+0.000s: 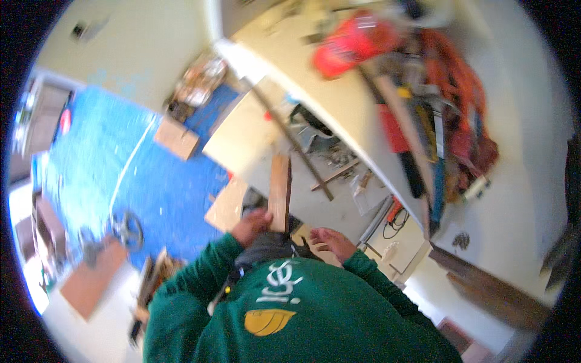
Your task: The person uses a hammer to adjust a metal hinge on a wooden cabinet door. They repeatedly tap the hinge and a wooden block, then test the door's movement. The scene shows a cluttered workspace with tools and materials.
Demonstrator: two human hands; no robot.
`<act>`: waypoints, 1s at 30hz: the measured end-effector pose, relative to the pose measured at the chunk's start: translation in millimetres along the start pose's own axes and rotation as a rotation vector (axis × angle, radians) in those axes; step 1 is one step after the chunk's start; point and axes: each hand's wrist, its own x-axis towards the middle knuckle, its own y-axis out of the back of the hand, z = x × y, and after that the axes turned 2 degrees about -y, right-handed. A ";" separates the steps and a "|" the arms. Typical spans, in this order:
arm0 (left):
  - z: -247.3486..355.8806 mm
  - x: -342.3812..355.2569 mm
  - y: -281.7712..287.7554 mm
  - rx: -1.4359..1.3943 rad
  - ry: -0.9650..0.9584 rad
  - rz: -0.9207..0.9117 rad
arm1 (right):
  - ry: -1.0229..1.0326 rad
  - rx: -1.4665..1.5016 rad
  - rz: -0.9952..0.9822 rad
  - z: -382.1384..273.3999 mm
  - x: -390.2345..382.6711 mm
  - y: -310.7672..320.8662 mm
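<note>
My left hand grips the near end of a short brown wooden plank that stands roughly on edge and points away from me. My right hand hovers just right of the plank's near end with fingers spread, touching nothing that I can tell. Both green sleeves and my green sweatshirt fill the lower middle of the view. The picture is blurred by head motion.
A pale worktop curves across the top, carrying a red bag, orange cord and long boards. A blue floor sheet lies left with cardboard pieces. A long thin slat leans near the plank.
</note>
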 end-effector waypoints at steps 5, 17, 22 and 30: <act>32.9 13.5 -78.3 -0.319 0.249 -0.357 | 0.148 0.699 -0.311 15.9 23.3 -16.2; 6.1 107.2 -166.8 0.728 0.060 -1.114 | 0.358 1.263 0.171 149.6 -20.2 2.7; 86.9 80.2 -216.8 0.789 0.141 -1.121 | 0.409 0.952 0.815 191.6 -85.9 6.5; 312.8 3.5 -303.0 1.061 -1.108 -0.922 | 0.872 1.464 1.394 198.9 -217.6 32.7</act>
